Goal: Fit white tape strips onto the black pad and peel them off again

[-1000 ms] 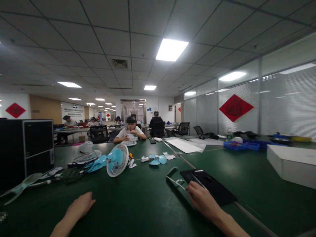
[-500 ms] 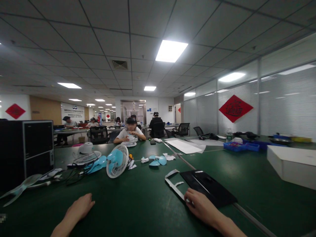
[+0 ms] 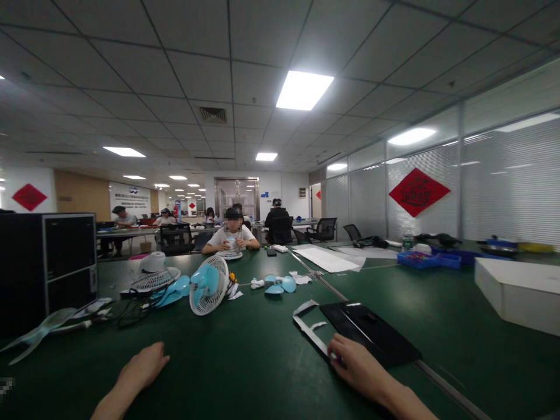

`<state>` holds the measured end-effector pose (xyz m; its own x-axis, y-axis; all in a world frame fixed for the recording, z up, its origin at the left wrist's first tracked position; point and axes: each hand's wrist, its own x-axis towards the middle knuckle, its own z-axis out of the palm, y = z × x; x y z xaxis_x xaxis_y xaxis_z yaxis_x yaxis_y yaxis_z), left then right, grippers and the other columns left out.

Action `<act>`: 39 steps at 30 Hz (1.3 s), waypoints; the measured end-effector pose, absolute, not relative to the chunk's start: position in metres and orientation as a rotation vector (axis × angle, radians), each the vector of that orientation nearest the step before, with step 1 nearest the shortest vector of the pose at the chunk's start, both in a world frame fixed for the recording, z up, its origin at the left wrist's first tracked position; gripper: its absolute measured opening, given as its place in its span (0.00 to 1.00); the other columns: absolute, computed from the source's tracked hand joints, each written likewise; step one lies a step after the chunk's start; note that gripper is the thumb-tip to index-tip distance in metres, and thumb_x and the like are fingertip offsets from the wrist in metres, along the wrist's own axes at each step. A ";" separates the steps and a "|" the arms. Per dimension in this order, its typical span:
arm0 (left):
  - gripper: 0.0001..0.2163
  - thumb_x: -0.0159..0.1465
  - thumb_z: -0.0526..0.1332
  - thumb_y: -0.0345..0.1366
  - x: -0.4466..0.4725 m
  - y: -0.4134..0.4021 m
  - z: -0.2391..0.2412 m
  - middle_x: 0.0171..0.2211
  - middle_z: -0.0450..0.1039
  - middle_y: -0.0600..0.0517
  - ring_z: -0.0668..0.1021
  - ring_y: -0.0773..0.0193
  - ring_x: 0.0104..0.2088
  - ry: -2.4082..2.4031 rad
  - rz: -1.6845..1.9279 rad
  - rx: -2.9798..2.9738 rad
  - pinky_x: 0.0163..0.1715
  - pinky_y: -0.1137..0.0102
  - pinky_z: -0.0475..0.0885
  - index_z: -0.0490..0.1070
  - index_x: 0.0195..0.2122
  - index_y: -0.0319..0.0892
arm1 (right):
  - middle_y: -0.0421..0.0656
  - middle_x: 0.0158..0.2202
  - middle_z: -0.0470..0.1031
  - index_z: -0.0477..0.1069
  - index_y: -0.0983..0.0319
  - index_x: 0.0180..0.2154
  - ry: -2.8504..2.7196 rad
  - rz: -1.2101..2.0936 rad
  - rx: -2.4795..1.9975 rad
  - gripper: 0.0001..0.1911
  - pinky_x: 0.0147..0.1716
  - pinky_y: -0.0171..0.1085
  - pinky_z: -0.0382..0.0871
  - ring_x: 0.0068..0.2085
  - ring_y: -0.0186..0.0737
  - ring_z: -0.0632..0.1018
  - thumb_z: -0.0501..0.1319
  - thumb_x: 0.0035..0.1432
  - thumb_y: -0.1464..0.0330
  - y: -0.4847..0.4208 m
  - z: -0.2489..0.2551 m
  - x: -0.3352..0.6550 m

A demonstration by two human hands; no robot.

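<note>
On the green table (image 3: 245, 361), my left hand (image 3: 146, 364) rests with its fingers curled under and nothing visible in it. My right hand (image 3: 356, 361) lies at the near end of a bent white frame-like strip (image 3: 310, 331). Its fingers are closed, and a small pale bit shows at the fingertips; whether it belongs to the strip I cannot tell. Just beyond this hand is a glossy black flat panel (image 3: 371, 332). Farther off lie a white fan grille with blue blades (image 3: 210, 286) and a loose blue fan blade (image 3: 280, 284).
A black computer case (image 3: 48, 262) stands at the left, with cables (image 3: 131, 306) and a clear blade piece (image 3: 39, 333) by it. White sheets (image 3: 328, 258), blue trays (image 3: 417, 259) and a white box (image 3: 516, 294) lie to the right. A co-worker (image 3: 231, 233) sits opposite, handling a whitish part.
Both my hands stay where they were, and the things on my table have not moved. The co-worker opposite has shifted their hands around the whitish part.
</note>
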<state>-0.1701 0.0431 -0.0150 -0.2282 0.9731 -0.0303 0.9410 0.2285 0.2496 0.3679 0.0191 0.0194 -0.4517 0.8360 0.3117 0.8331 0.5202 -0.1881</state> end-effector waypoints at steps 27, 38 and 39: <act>0.11 0.62 0.50 0.40 -0.175 0.047 -0.022 0.40 0.76 0.43 0.78 0.54 0.39 2.290 0.334 1.829 0.35 0.65 0.69 0.68 0.35 0.42 | 0.52 0.45 0.70 0.69 0.63 0.45 -1.762 -0.337 -1.972 0.15 0.40 0.39 0.67 0.47 0.49 0.73 0.54 0.57 0.66 0.070 0.028 0.433; 0.11 0.62 0.49 0.40 -0.171 0.044 -0.015 0.40 0.75 0.44 0.78 0.56 0.39 2.273 0.299 1.798 0.35 0.66 0.70 0.68 0.35 0.42 | 0.55 0.42 0.74 0.70 0.65 0.38 -1.707 -0.178 -2.204 0.13 0.34 0.41 0.67 0.40 0.50 0.78 0.53 0.60 0.63 0.100 0.028 0.472; 0.11 0.62 0.48 0.40 -0.172 0.045 -0.016 0.40 0.75 0.44 0.78 0.56 0.39 2.267 0.297 1.797 0.35 0.66 0.70 0.68 0.35 0.42 | 0.56 0.42 0.74 0.71 0.66 0.37 -1.700 -0.158 -2.210 0.13 0.34 0.41 0.68 0.40 0.51 0.78 0.54 0.59 0.63 0.102 0.029 0.473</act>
